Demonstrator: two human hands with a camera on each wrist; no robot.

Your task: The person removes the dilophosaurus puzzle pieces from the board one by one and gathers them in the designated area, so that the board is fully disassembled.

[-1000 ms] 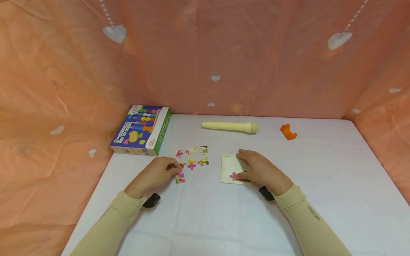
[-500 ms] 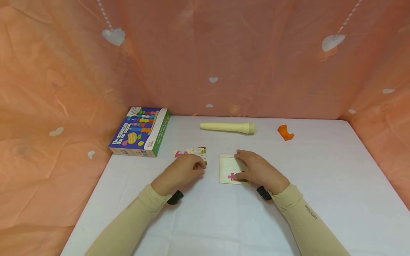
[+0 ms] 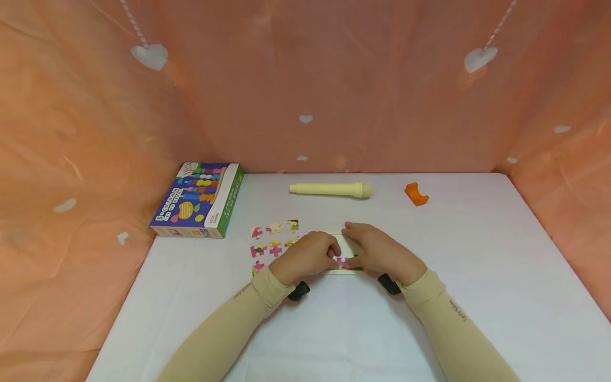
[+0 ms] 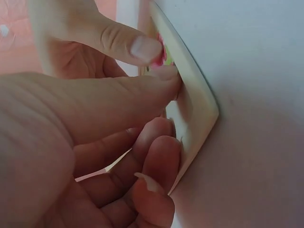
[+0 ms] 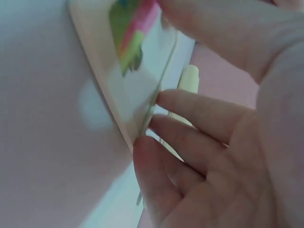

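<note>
A shallow pale wooden puzzle tray (image 3: 334, 271) lies on the table, partly hidden by both hands. Pink and green puzzle pieces (image 3: 340, 262) line its near side. My left hand (image 3: 305, 257) is over the tray's left part, fingers curled, the thumb (image 4: 164, 73) low at the near rim. I cannot tell whether a piece lies between those fingertips. My right hand (image 3: 384, 254) spans the right part: its fingers (image 5: 166, 97), loosely extended, touch the rim, and its thumb is over the pieces inside. Several loose puzzle pieces (image 3: 275, 248) lie left of the tray, some behind my left hand.
A blue and green toy box (image 3: 195, 199) sits at the back left. Behind the tray lie a cream toy microphone (image 3: 329, 189) and, farther right, an orange curved block (image 3: 416, 194). Orange cloth (image 3: 305, 79) with hearts rises behind the white table (image 3: 477, 254).
My left hand has moved right from the loose pieces to the tray, uncovering those pieces. The right hand has stayed at the tray. The whole head view has shifted slightly.
</note>
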